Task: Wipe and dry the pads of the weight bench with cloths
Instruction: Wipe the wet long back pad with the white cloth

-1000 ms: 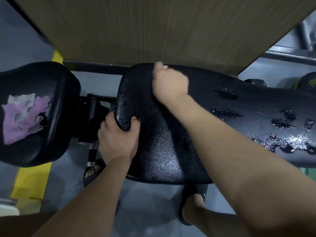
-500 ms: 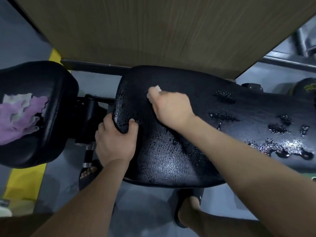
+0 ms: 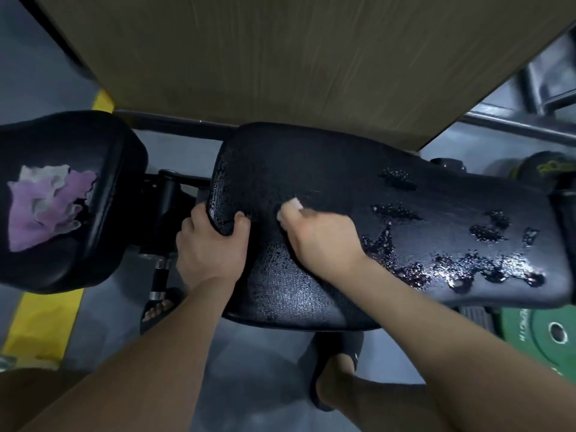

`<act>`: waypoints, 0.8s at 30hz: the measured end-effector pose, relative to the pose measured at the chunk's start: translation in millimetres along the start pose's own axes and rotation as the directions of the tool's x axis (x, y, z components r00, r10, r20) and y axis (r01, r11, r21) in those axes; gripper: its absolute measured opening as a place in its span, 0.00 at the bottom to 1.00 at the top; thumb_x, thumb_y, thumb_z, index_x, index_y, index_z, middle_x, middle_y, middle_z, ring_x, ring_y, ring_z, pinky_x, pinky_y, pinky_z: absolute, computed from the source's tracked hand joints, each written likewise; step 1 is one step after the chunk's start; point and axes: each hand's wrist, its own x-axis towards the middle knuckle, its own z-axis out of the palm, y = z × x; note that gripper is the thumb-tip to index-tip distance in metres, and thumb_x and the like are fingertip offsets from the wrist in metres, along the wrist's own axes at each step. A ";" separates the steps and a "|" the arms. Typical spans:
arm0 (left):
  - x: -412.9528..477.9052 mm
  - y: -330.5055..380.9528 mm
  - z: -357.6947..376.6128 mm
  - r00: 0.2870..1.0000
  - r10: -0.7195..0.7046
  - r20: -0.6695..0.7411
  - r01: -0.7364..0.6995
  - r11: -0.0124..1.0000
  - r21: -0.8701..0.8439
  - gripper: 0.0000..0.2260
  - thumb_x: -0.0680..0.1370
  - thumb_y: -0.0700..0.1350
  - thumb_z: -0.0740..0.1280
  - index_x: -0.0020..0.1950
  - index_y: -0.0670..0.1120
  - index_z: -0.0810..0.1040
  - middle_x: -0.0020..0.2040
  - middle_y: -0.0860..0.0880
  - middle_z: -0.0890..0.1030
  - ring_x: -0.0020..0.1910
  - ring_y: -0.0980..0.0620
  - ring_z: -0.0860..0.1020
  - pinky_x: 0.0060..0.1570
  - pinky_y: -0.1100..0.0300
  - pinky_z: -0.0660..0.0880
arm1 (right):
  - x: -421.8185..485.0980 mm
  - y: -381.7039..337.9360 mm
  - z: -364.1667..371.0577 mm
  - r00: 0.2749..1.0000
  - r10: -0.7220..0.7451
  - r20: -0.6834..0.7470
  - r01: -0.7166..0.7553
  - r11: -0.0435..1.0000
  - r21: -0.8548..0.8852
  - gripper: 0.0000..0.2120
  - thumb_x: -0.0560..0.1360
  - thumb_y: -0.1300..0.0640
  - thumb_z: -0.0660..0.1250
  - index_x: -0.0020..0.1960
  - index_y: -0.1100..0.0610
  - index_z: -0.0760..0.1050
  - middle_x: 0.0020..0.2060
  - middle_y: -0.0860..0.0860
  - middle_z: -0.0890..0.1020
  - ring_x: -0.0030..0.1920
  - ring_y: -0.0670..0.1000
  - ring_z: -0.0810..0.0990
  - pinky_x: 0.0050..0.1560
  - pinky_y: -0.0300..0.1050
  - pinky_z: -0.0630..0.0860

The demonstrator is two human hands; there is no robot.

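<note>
At the left end of the pad: a white cloth is bunched under the clenched right hand.
Left hand: the pad's corner is gripped, thumb on top.
Puddles: spread rightward of the cloth, along the pad's long axis; the right hand is judged nearer.
Spare cloth: laid on the seat, well left.

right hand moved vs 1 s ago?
Yes. The right hand, gripping a white cloth, slid from the long pad's far edge toward the person, now level with the left hand.
</note>
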 end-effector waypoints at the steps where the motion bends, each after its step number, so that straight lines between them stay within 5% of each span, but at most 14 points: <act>1: -0.5 0.1 -0.6 1.000 0.002 0.003 -0.002 1.000 -0.009 0.27 0.76 0.66 0.63 0.68 0.50 0.71 0.59 0.45 0.77 0.60 0.40 0.75 0.47 0.49 0.68 | -10.2 7.1 -2.9 0.999 0.002 0.033 -0.002 1.000 -0.008 0.05 0.79 0.55 0.68 0.51 0.52 0.72 0.32 0.50 0.80 0.25 0.58 0.78 0.22 0.42 0.65; 7: -1.6 0.0 -1.2 1.000 0.004 -0.002 -0.004 1.000 -0.017 0.29 0.75 0.66 0.62 0.68 0.49 0.72 0.60 0.43 0.77 0.60 0.39 0.75 0.51 0.46 0.73 | -5.7 41.1 -14.4 0.944 0.329 0.021 -0.327 0.942 -0.073 0.13 0.86 0.47 0.52 0.58 0.56 0.69 0.42 0.56 0.83 0.41 0.63 0.83 0.33 0.48 0.65; 14: -1.6 0.1 -0.4 1.000 -0.008 -0.007 0.008 1.000 -0.030 0.30 0.74 0.67 0.60 0.68 0.49 0.71 0.59 0.44 0.77 0.59 0.40 0.75 0.52 0.45 0.74 | -56.3 -17.4 4.8 0.997 0.019 0.077 -0.015 0.998 -0.054 0.12 0.74 0.55 0.73 0.55 0.51 0.75 0.34 0.49 0.81 0.25 0.55 0.79 0.23 0.40 0.61; 17: -0.7 -0.1 0.0 1.000 -0.006 -0.004 0.006 1.000 -0.023 0.30 0.74 0.68 0.60 0.68 0.49 0.72 0.59 0.45 0.77 0.59 0.40 0.75 0.52 0.45 0.75 | -25.2 19.8 -1.6 0.980 0.196 -0.025 -0.197 0.963 -0.185 0.07 0.80 0.55 0.66 0.57 0.54 0.73 0.33 0.51 0.81 0.29 0.57 0.82 0.26 0.41 0.60; 20: -0.8 0.2 0.2 1.000 -0.003 -0.016 0.003 1.000 -0.025 0.29 0.74 0.67 0.61 0.67 0.49 0.73 0.58 0.45 0.78 0.58 0.41 0.76 0.50 0.47 0.74 | -2.1 31.4 -5.0 0.920 0.384 -0.082 -0.391 0.914 -0.107 0.03 0.83 0.57 0.60 0.53 0.56 0.70 0.32 0.54 0.77 0.31 0.61 0.81 0.28 0.43 0.59; 24: -2.0 1.8 0.3 1.000 0.004 -0.021 -0.004 1.000 -0.016 0.27 0.76 0.65 0.62 0.67 0.48 0.73 0.59 0.44 0.77 0.59 0.40 0.75 0.47 0.51 0.67 | -45.6 -21.8 5.5 0.971 0.231 -0.068 -0.236 0.969 -0.080 0.13 0.69 0.61 0.75 0.52 0.58 0.76 0.28 0.51 0.78 0.21 0.55 0.77 0.26 0.37 0.55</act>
